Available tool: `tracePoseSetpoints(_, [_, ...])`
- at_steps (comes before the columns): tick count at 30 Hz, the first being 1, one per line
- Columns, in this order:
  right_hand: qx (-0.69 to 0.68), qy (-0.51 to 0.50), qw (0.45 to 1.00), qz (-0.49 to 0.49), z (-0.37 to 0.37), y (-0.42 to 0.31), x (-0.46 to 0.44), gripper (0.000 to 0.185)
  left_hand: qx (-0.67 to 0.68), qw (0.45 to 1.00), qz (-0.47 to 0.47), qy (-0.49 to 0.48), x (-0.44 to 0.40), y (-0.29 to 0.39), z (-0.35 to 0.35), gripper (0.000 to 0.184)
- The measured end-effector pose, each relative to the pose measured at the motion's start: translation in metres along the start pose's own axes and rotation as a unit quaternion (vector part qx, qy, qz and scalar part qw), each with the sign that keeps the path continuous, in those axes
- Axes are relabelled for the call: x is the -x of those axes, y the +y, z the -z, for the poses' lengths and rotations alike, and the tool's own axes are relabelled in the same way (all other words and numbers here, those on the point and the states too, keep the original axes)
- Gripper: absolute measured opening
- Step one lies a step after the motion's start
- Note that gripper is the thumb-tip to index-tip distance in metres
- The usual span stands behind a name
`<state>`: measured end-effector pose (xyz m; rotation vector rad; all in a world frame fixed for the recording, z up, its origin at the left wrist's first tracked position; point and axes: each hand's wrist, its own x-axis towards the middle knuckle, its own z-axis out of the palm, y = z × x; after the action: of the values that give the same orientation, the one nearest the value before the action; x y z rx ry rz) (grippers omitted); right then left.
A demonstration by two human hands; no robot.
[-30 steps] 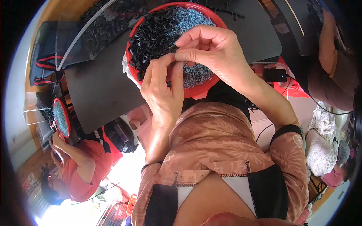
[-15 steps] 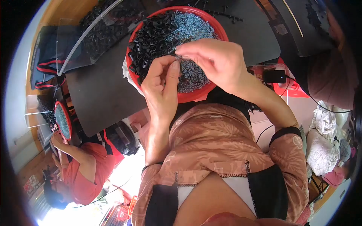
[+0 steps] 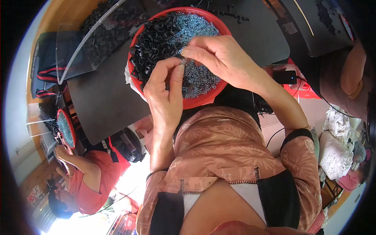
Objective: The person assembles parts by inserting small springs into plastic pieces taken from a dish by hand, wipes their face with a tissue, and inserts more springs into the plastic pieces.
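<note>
Over a red basin (image 3: 224,29), my two hands nearly meet, fingertips a little apart. My left hand (image 3: 164,90) pinches a small metal spring (image 3: 183,61) between thumb and forefinger. The thumb and forefinger of my right hand (image 3: 223,58) are pressed together just above it; what they hold, if anything, is too small to name. Black plastic parts (image 3: 150,43) fill the basin's left side. Shiny small springs (image 3: 196,24) lie at its upper right and more below my right hand.
Around the basin is a dark tabletop (image 3: 105,102). A clear curved guard (image 3: 76,51) stands at upper left before a heap of black parts (image 3: 105,35). A person in red (image 3: 94,176) sits at lower left beside another basin (image 3: 65,127). Another person's arm (image 3: 352,72) shows at right.
My hands have drawn slightly apart at the fingertips since the earliest frame, and a small metal piece now shows between them. The other person's arm at right has moved lower.
</note>
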<state>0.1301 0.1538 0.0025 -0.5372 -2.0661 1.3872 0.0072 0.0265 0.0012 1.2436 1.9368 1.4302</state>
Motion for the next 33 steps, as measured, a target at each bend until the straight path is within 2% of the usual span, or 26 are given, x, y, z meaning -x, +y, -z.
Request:
tracePoseSetpoints(3, [0.022,-0.035,0.999,0.036,0.001,0.004,-0.001,0.023,-0.092,0.994,-0.056,0.008,-0.001,0.006,0.000,0.010])
tracePoseSetpoints(6, [0.022,-0.003,0.995,0.100,0.000,0.004,0.000,0.017,0.045,0.997,0.048,-0.041,0.002,0.005,0.002,0.011])
tracePoseSetpoints(8, [0.031,0.040,0.986,0.156,0.004,0.002,-0.003,0.016,0.156,0.973,0.145,-0.089,0.001,0.006,0.010,0.011])
tracePoseSetpoints(9, [0.045,0.040,0.988,0.144,0.008,0.001,-0.004,0.016,0.210,0.952,0.193,-0.112,0.000,0.006,0.012,0.012])
tracePoseSetpoints(12, [0.110,0.041,0.986,0.115,0.014,0.006,-0.001,0.017,0.173,0.970,0.143,-0.090,0.001,0.003,0.010,0.014])
tracePoseSetpoints(15, [0.069,0.000,0.985,0.160,0.007,-0.001,0.005,0.016,0.182,0.969,0.141,-0.090,0.002,0.001,0.010,0.015])
tracePoseSetpoints(19, [0.047,-0.015,0.988,0.146,0.001,0.004,0.008,0.013,0.212,0.957,0.168,-0.104,0.002,-0.001,0.012,0.015])
tracePoseSetpoints(22, [0.041,0.016,0.986,0.159,-0.002,0.004,0.007,0.012,0.250,0.947,0.177,-0.100,0.002,-0.001,0.012,0.017])
tracePoseSetpoints(25, [-0.012,0.054,0.995,0.088,-0.005,0.005,0.010,0.011,0.292,0.939,0.160,-0.082,0.001,0.000,0.011,0.021])
tracePoseSetpoints(28, [-0.030,0.057,0.996,0.057,-0.007,0.005,0.015,0.011,0.344,0.923,0.160,-0.066,0.002,-0.005,0.010,0.024])
tracePoseSetpoints(33, [-0.018,0.065,0.996,0.062,-0.011,0.004,0.019,0.012,0.373,0.914,0.152,-0.056,0.005,-0.010,0.011,0.026])
